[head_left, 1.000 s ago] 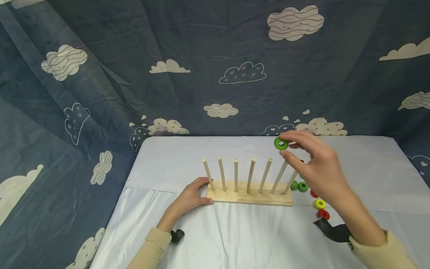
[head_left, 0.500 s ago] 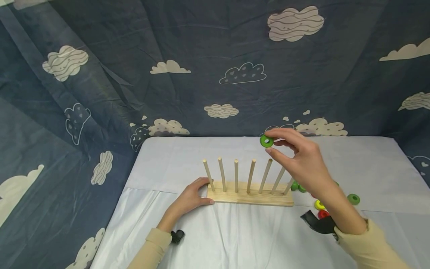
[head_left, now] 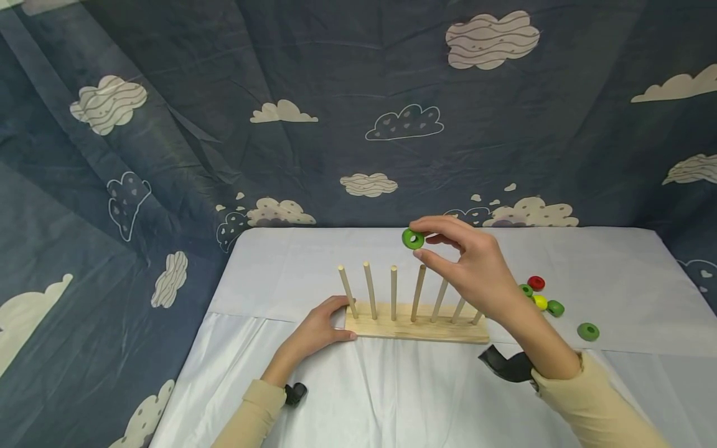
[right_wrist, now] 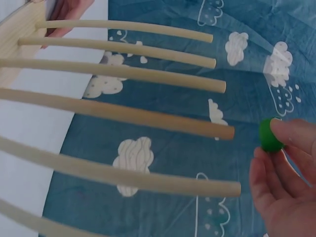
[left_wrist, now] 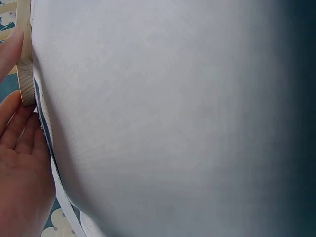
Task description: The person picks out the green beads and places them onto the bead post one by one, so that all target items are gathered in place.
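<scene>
Where the cloud-print drape (head_left: pixel 319 155) hangs: we see it filling the far side and the left, likely put up to screen off the room.
Table (head_left: pixel 297 264): a white cloth (head_left: pixel 420 392) covers it, creased on our side; we take it as a plain ground against which coloured pieces stand out.
Wooden rack (head_left: pixel 403 330): it lies lengthwise before us, its row of seven pegs (head_left: pixel 419 292) pointing up, which we judge keeps each tip reachable from above.
Left hand (head_left: pixel 320 323): thumb on the near edge and fingers round the rack's left end, it grips the wood, probably so that nothing shifts or tips.
Right hand (head_left: pixel 476 267): thumb and forefinger, only a ring's breadth apart, pinch the held green ring (head_left: pixel 407 240).
Loose rings (head_left: pixel 541 305): red, yellow and green, they lie right of the rack, presumably to suit the right hand; whether the right forearm (head_left: pixel 538 336) hides more, we cannot tell.
Held green ring: we find it above the rack's middle, near a peg tip but apart; gripped by its rim, it leaves the hole unblocked.
</scene>
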Available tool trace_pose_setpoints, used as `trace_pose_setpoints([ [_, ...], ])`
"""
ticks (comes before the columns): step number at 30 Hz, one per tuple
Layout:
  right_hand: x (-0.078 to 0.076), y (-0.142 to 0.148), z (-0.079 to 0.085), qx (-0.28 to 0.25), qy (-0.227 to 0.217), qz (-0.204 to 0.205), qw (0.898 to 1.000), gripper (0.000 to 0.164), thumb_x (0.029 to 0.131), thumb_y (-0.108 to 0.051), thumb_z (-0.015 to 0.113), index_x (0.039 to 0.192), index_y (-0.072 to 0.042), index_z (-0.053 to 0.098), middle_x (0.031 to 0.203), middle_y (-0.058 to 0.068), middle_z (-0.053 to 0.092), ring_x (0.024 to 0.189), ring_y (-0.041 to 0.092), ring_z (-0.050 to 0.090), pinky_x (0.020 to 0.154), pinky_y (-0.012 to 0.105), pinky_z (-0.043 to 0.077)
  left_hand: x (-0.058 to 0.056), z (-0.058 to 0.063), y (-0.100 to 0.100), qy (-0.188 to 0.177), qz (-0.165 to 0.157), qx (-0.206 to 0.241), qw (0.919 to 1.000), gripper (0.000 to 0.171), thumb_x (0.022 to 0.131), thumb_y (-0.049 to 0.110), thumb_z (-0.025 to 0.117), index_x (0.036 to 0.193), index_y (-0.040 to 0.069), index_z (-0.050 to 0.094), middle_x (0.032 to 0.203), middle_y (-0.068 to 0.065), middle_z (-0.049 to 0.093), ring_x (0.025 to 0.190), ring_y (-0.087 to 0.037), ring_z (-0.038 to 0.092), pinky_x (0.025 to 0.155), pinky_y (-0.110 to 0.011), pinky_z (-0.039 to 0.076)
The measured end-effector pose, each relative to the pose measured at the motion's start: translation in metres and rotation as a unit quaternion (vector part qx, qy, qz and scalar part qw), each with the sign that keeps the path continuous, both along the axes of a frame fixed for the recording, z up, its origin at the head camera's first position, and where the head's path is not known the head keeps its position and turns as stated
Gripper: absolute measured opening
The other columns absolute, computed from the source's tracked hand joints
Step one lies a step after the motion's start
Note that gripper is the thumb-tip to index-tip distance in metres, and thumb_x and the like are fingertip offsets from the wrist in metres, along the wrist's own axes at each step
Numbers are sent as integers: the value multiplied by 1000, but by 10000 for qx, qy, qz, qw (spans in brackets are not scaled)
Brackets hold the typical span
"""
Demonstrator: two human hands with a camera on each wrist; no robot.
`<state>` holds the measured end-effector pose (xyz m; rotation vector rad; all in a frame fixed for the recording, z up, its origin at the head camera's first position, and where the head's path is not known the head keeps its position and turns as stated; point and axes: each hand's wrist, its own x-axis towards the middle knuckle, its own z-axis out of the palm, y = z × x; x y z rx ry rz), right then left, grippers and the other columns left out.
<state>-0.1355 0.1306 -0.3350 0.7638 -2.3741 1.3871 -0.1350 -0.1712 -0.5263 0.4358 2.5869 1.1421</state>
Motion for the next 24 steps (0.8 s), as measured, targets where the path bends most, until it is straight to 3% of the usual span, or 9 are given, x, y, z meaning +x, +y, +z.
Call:
trace_pose_setpoints([
  [11,-6,-19,7,284,-60,418,9987,41,84,-9,75,122,-19,64,115,-8,64,103,11,61,92,31,51,-1,-2,-1,26,-37,-28,10000,74,74,36,84,138,18,50,139,6,50,137,-18,38,114,-39,30],
  [24,-18,-40,12,640,36,1214,9905,37,87,-8,72,121,-16,63,116,-8,61,103,8,60,89,26,51,-2,-1,-1,-9,-32,127,9999,73,74,35,84,137,19,51,138,6,50,135,-17,39,113,-39,30],
])
